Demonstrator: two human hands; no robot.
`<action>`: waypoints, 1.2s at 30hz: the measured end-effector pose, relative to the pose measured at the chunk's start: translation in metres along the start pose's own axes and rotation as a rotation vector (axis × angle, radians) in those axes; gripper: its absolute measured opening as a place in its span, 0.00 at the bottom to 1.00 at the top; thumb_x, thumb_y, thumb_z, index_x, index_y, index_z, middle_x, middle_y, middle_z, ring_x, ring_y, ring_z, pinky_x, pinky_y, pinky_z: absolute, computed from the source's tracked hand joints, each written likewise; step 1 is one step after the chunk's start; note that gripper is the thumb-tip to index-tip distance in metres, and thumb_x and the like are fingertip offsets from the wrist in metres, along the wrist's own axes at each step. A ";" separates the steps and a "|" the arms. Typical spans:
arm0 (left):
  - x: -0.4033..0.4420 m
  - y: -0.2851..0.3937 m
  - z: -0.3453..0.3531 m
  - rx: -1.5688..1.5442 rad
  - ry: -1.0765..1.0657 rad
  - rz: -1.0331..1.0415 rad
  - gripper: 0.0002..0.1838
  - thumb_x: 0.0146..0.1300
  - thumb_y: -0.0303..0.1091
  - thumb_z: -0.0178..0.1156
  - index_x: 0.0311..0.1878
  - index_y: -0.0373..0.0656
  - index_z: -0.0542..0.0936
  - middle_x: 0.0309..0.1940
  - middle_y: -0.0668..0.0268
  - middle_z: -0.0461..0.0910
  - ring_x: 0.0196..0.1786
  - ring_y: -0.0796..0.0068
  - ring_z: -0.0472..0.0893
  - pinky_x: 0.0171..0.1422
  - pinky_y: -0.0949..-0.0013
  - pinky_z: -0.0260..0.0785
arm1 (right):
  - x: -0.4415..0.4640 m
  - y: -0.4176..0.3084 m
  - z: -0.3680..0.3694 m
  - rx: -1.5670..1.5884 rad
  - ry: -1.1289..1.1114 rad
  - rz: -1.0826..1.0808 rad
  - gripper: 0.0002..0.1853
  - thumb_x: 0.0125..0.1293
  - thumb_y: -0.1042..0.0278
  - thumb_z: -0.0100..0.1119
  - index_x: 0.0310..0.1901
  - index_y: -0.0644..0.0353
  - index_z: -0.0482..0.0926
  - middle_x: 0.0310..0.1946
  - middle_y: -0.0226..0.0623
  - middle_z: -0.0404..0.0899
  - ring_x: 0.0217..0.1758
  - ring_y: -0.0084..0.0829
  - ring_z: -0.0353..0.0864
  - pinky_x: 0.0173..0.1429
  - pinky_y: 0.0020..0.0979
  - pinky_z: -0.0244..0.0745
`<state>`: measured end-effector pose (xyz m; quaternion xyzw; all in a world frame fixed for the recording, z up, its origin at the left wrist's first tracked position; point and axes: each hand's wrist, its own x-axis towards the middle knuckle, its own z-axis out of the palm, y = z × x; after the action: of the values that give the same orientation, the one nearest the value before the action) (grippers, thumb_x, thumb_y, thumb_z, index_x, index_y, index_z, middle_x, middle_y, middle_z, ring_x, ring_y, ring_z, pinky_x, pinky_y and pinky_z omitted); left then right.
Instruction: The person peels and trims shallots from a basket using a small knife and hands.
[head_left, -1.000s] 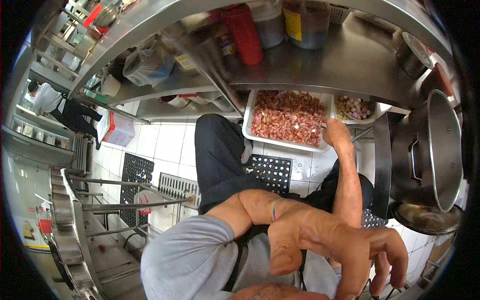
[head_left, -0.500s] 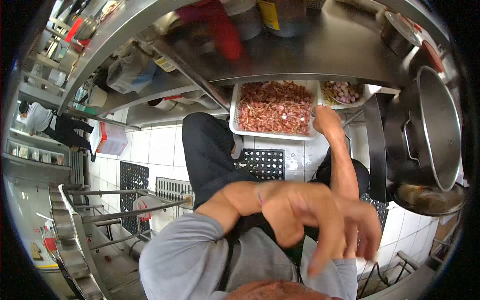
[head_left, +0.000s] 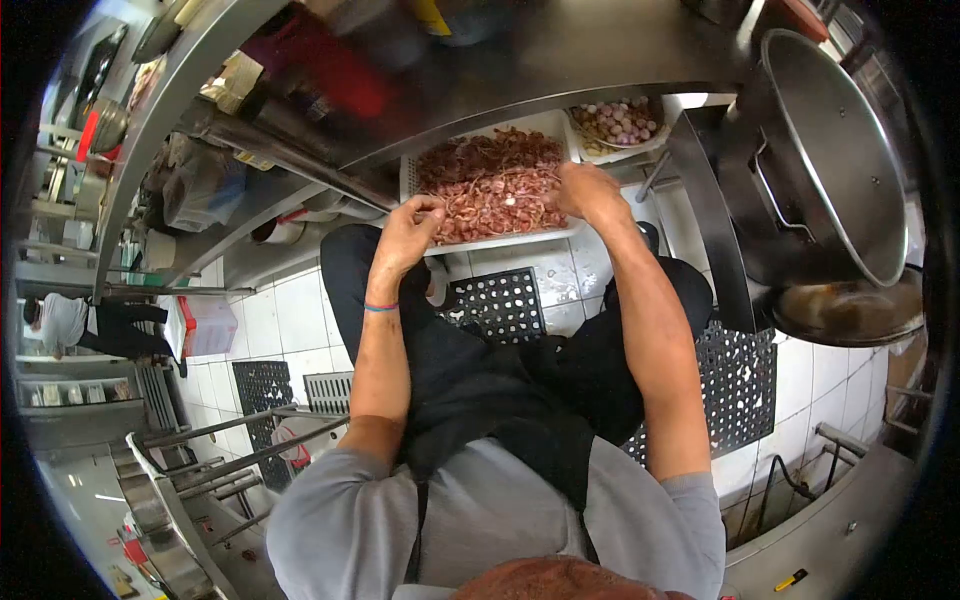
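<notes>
Left hand [head_left: 408,234], fingers curled narrow, and right hand [head_left: 592,192], grip unclear, flank one white basket [head_left: 508,240].

A steel counter [head_left: 600,60] runs across the far side, its surface shiny. A red container [head_left: 345,70] and a jar with a yellow label [head_left: 465,22] stand on it, both blurred. A white basket [head_left: 500,240] sits at the counter's near edge; what bears it is hidden. The floor [head_left: 265,325] is white tile, wet in places. Perforated black mats lie on it at the left [head_left: 262,385], middle [head_left: 495,305] and right [head_left: 740,385], with a red-and-white box [head_left: 212,327] at the far left.
</notes>
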<state>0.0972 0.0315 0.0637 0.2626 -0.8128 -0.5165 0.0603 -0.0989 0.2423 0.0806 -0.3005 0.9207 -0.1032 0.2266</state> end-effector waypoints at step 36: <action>0.112 -0.162 0.058 0.710 0.352 0.244 0.14 0.48 0.18 0.56 0.41 0.32 0.79 0.40 0.42 0.77 0.47 0.42 0.76 0.54 0.51 0.68 | 0.018 -0.007 -0.003 -0.012 0.137 -0.078 0.11 0.59 0.73 0.56 0.42 0.64 0.83 0.42 0.52 0.83 0.49 0.46 0.84 0.51 0.44 0.79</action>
<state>0.0388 -0.0292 -0.1235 0.2534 -0.9429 -0.1403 0.1647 -0.1096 0.2264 0.0787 -0.3295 0.9223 -0.1268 0.1571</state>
